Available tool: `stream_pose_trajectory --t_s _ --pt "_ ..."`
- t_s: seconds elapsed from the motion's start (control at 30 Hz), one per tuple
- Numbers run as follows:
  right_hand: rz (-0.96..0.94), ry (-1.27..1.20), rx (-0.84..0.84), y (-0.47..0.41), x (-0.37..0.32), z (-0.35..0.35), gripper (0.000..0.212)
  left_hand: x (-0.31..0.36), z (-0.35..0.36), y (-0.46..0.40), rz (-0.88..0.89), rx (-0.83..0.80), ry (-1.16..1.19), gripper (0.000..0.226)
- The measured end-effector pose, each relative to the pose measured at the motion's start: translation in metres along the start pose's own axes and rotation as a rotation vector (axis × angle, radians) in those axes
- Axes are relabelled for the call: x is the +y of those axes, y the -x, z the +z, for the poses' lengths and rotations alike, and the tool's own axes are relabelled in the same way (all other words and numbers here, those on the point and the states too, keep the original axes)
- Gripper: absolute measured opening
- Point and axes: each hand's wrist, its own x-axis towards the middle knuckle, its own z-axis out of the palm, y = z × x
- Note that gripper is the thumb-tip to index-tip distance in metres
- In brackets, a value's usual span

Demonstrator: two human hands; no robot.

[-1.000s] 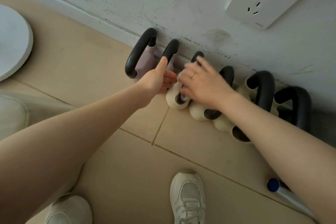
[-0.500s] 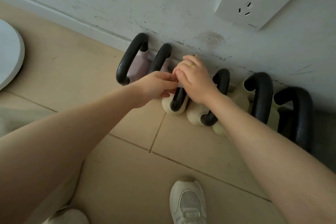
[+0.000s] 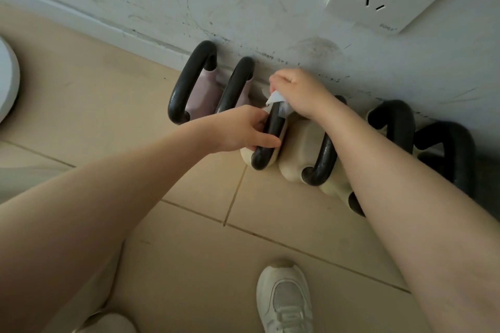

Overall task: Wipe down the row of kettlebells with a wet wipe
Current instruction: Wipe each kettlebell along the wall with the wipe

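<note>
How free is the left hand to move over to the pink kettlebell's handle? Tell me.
Probably free, yes. The left hand grips the cream kettlebell's handle, and the pink kettlebell's handle stands right beside it with nothing between. The right hand with the wipe is on the other side.

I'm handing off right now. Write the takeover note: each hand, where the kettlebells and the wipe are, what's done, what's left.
Left hand: gripping the black handle of the third kettlebell from the left, steadying it.
Right hand: closed on the wet wipe, pressed to the top of that same handle.
Kettlebells stand in a row on the floor along the wall: two pink at the left, cream ones in the middle, dark ones at the right.
Done: cannot tell which are already wiped.
Left: finish this handle and body, then continue along the row.
</note>
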Motion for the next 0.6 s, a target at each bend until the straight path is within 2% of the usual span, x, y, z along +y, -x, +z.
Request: stream_pose_trajectory --t_s 0.03,0.07,0.13,0.17,0.2,0.23,0.3,0.37,0.5,0.53,0.6 --pt "0.032 0.023 -0.016 0.0 -0.003 0.001 0.03 -0.001 0.001 0.0 0.004 -0.01 -0.003 0.018" --pt "-0.019 0.158 -0.033 0.001 -0.005 0.002 0.031 -0.003 0.002 0.001 0.01 -0.017 -0.002 0.015" --pt "-0.289 0.529 -0.018 0.011 -0.009 0.011 0.036 -0.007 0.002 0.005 0.025 -0.022 -0.002 0.015" --pt "-0.424 0.633 -0.034 0.018 -0.011 0.012 0.038 -0.01 0.003 0.006 0.03 -0.023 -0.003 0.024" --pt "-0.483 0.649 -0.055 0.02 -0.009 0.009 0.038 -0.011 0.004 0.008 0.03 -0.022 -0.004 0.036" --pt "-0.479 0.606 -0.062 0.017 -0.005 0.006 0.038 -0.011 0.005 0.011 0.027 -0.019 0.0 0.045" --pt "-0.258 0.341 -0.047 0.011 -0.003 0.0 0.038 -0.012 0.007 0.014 0.037 -0.022 0.018 0.051" --pt "-0.03 0.087 -0.003 0.007 -0.006 0.001 0.036 -0.013 0.007 0.014 0.034 -0.028 0.041 0.041" --pt "0.03 -0.05 0.041 0.012 -0.012 0.015 0.035 -0.021 0.006 0.015 0.03 -0.027 0.084 0.033" --pt "0.1 -0.175 0.065 0.014 -0.014 0.016 0.032 -0.022 0.007 0.017 0.038 -0.026 0.092 0.032" --pt "0.301 -0.46 0.222 0.015 -0.02 0.02 0.028 -0.023 0.007 0.017 0.057 -0.027 0.106 0.033"
